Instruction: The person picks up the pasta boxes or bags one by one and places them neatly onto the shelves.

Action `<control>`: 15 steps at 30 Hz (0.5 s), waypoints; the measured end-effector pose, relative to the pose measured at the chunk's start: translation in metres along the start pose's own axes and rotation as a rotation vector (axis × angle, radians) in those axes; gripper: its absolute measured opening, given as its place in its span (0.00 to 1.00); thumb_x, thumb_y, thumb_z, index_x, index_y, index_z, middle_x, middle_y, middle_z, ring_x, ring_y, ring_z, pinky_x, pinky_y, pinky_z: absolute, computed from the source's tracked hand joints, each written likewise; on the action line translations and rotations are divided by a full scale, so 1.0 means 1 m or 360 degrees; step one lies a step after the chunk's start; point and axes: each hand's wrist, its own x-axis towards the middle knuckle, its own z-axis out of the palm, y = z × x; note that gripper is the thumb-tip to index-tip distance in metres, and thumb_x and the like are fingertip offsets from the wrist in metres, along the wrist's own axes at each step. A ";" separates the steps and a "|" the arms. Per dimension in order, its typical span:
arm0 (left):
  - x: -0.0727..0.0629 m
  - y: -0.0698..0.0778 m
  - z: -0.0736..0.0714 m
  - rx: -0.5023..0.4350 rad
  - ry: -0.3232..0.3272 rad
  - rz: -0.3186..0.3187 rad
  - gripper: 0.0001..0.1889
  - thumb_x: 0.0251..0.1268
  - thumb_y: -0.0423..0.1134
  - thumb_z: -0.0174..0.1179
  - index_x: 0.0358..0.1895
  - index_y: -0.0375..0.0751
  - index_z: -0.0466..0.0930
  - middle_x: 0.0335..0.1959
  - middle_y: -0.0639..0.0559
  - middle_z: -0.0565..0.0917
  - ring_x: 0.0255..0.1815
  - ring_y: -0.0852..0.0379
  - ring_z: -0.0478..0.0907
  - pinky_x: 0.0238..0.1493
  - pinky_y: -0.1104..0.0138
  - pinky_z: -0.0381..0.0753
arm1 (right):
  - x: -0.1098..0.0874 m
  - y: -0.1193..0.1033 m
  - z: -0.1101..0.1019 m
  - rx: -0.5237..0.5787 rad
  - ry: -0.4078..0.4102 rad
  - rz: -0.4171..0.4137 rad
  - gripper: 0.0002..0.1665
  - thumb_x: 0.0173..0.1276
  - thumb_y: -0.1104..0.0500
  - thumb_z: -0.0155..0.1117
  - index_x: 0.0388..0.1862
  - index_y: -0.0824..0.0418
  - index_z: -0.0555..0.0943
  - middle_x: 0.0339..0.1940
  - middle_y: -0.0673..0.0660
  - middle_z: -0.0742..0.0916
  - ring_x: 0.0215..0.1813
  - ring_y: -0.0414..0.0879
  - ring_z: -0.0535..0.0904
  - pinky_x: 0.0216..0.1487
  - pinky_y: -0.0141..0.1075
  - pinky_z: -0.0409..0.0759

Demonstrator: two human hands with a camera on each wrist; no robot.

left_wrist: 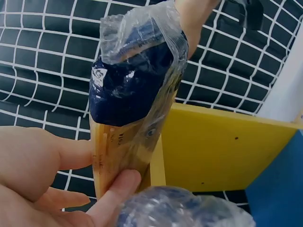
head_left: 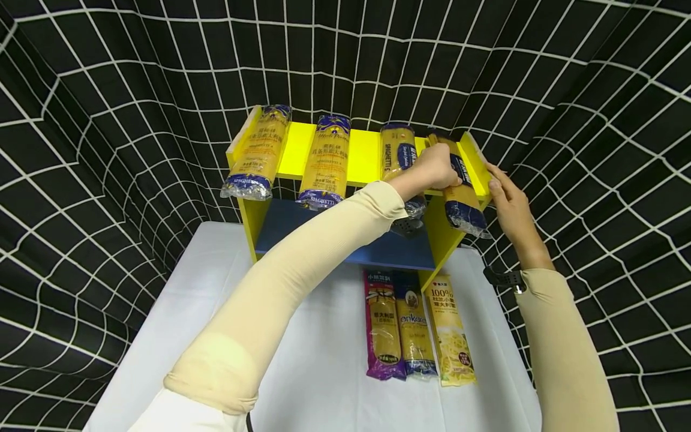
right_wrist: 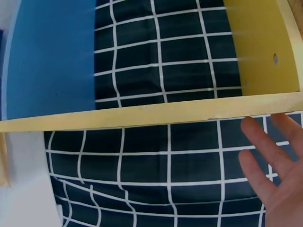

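Observation:
My left hand [head_left: 436, 167] reaches across the top of the yellow shelf and grips the rightmost spaghetti packet [head_left: 464, 201]. In the left wrist view its thumb and fingers lie on either side of the clear-and-navy packet [left_wrist: 130, 92]. The packet lies on the top board with its navy end past the front edge. Just left of it is another spaghetti packet [head_left: 396, 147], partly hidden by the left arm. My right hand [head_left: 510, 204] touches the outside of the shelf's right side panel, its fingers extended along the edge [right_wrist: 279, 156].
Two more spaghetti packets [head_left: 326, 159] [head_left: 259, 153] lie on the left half of the top board. Below is a blue lower shelf [head_left: 291, 225]. Three pasta packs, one purple [head_left: 384, 327], one navy [head_left: 415, 327] and one yellow [head_left: 450, 330], lie on the white table [head_left: 324, 360].

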 end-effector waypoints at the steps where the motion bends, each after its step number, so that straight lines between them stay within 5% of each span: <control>1: -0.001 -0.001 0.000 0.0035 0.0014 0.0024 0.16 0.64 0.49 0.65 0.47 0.44 0.75 0.38 0.55 0.77 0.37 0.61 0.72 0.33 0.74 0.70 | 0.000 0.000 0.000 0.0010 0.0000 -0.0005 0.28 0.82 0.45 0.39 0.79 0.41 0.59 0.76 0.63 0.69 0.52 0.28 0.70 0.58 0.28 0.74; 6: -0.005 -0.004 0.001 0.0130 0.0013 0.0105 0.19 0.63 0.50 0.67 0.51 0.44 0.76 0.43 0.54 0.82 0.38 0.62 0.76 0.33 0.75 0.74 | 0.000 0.001 0.002 0.0057 -0.0001 -0.0015 0.29 0.82 0.46 0.40 0.79 0.43 0.60 0.76 0.63 0.69 0.50 0.28 0.72 0.48 0.16 0.70; 15: -0.009 -0.004 0.000 0.0149 0.0031 0.0152 0.19 0.63 0.50 0.67 0.52 0.44 0.78 0.42 0.54 0.82 0.36 0.62 0.77 0.32 0.76 0.74 | -0.001 0.002 -0.001 0.0035 -0.0019 0.0018 0.29 0.82 0.44 0.39 0.79 0.40 0.59 0.74 0.64 0.70 0.50 0.29 0.72 0.49 0.18 0.72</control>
